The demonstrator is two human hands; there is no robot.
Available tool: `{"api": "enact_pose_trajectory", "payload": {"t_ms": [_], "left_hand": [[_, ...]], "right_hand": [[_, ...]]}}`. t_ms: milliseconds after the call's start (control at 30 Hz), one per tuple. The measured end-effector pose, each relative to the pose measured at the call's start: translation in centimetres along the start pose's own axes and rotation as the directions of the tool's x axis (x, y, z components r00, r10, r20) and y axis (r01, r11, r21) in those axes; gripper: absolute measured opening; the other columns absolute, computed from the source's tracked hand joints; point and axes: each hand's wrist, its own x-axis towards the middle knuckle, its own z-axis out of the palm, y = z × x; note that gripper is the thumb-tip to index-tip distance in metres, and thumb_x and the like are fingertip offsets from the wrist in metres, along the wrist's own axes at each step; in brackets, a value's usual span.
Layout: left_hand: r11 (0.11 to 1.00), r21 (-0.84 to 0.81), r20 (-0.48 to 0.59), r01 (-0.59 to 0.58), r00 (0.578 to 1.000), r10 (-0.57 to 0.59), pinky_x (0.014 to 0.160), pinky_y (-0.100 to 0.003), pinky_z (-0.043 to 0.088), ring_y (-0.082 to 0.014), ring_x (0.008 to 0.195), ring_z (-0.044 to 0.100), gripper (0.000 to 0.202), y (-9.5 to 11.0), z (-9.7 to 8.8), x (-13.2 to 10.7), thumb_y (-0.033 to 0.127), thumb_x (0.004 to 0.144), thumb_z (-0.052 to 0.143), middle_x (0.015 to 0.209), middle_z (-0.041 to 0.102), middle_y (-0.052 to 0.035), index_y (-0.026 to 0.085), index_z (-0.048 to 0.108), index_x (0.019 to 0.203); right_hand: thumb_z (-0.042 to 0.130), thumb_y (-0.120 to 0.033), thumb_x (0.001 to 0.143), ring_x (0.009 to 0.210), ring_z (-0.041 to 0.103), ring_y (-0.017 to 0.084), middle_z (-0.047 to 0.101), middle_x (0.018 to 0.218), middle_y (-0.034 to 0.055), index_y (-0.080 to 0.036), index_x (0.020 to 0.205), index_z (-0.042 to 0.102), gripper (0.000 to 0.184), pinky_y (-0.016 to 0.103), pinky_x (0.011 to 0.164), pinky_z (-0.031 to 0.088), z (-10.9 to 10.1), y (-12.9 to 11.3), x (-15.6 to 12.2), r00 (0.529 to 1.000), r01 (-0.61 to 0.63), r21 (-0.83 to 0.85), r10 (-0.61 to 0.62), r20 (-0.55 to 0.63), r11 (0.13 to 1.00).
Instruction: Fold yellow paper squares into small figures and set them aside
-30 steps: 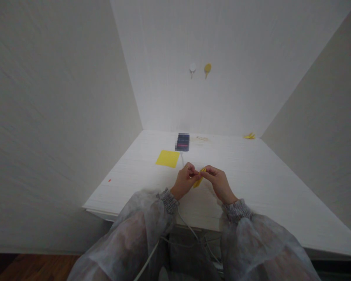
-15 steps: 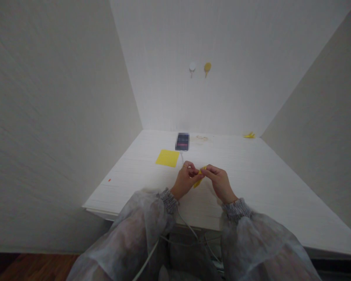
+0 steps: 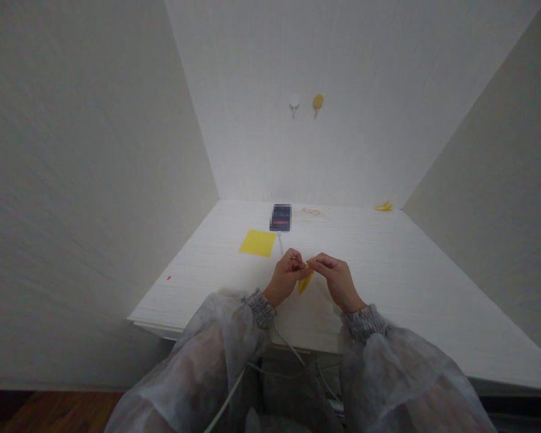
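Head view: small folded yellow paper piece (image 3: 305, 284) pinched over white wood-grained table (image 3: 406, 288) by bare left hand (image 3: 284, 278) and bare right hand (image 3: 337, 280), edges best kept aligned while any crease is pressed.

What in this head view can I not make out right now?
All in the head view:
Held yellow piece: upper part hidden by the left hand and right hand.
Dark device: blurred into coarse blocks, unreadable.
Pale cable: its course past the left hand is hidden by that hand.
Yellow object at back right: too small to tell its exact shape.
Orange speck: too small to identify.
Sleeves: cut off by the bottom edge.
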Motion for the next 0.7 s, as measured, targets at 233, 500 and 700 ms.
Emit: {"api": "enact_pose_trajectory", "payload": {"t_ms": [233, 500, 700], "left_hand": [[0.995, 0.098, 0.020, -0.024, 1.000, 0.022, 0.052, -0.018, 0.033, -0.0050, 0.050, 0.045, 0.036, -0.14, -0.13, 0.10, 0.028, 0.063, 0.064, 0.057, 0.049, 0.0075, 0.019, 0.032, 0.078], [0.960, 0.279, 0.031, -0.010, 1.000, 0.002, 0.051, -0.019, 0.036, -0.0058, 0.049, 0.047, 0.042, 0.59, -0.10, -0.01, 0.031, 0.060, 0.066, 0.057, 0.051, 0.0071, 0.019, 0.029, 0.078], [0.977, 0.210, -0.105, -0.024, 0.993, 0.047, 0.048, -0.018, 0.033, -0.0053, 0.045, 0.044, 0.037, 0.23, -0.63, 0.37, 0.031, 0.062, 0.064, 0.052, 0.049, 0.0088, 0.019, 0.033, 0.079]], "right_hand": [[0.057, -0.032, 0.070, 0.064, 0.051, 0.013, 0.059, 0.063, -0.0018, -0.019, 0.062, 0.063, 0.016, 0.025, 0.063, 0.039, -0.04, 0.24, -0.07, 0.998, 0.037, 0.010, -0.036, -0.057, 0.999], [0.054, -0.039, 0.071, 0.062, 0.053, 0.015, 0.061, 0.063, 0.0016, -0.018, 0.064, 0.063, 0.024, 0.027, 0.061, 0.041, -0.20, 0.73, 0.24, 0.994, 0.032, -0.147, -0.047, -0.103, 0.989], [0.051, -0.042, 0.072, 0.069, 0.055, 0.015, 0.062, 0.073, 0.0026, -0.019, 0.075, 0.062, 0.026, 0.029, 0.066, 0.043, 0.31, 0.52, 0.43, 0.999, 0.005, -0.087, -0.008, -0.037, 0.996]]}}
